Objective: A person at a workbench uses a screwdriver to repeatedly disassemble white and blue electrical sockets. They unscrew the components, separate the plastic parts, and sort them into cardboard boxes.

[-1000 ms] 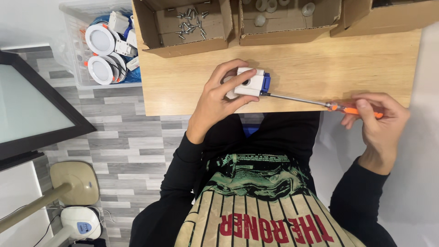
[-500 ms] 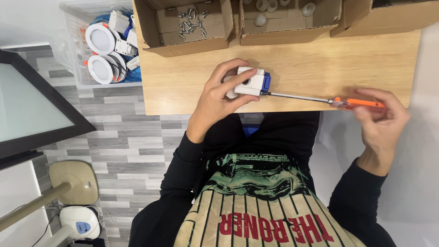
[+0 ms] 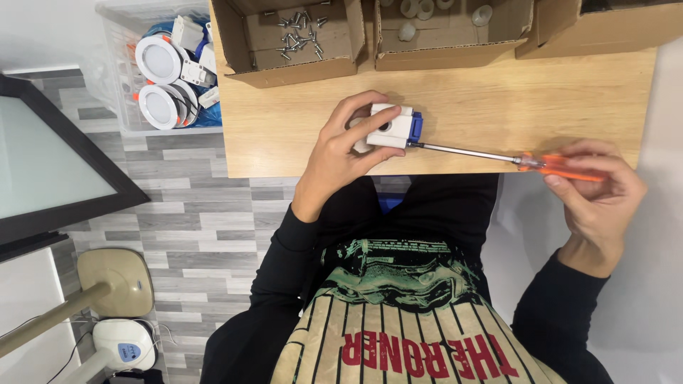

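- White plastic housing [image 3: 389, 129] with a blue end piece [image 3: 415, 128] lies on the desk [image 3: 498, 107], pinned under the left hand [image 3: 341, 146]; the fingers [image 3: 363, 107] curl over its top and the thumb presses its near side, apparently to keep it from turning.
- Screwdriver [image 3: 498, 156] with a long steel shaft meets the blue end just past the left thumb tip; the right hand [image 3: 594, 188] closes its fingers [image 3: 569, 181] around the orange handle [image 3: 562, 168], out past the desk's near edge, so the tool lies nearly flat and in line with the housing.
- Beyond the left fingers stands an open cardboard box [image 3: 284, 43] with loose screws [image 3: 295, 32], close enough to reach.
- Beside it a second box [image 3: 455, 35] holds small white round parts [image 3: 416, 14].
- Further left of the left hand, off the desk, a clear bin [image 3: 156, 78] holds round white light fittings [image 3: 158, 60].
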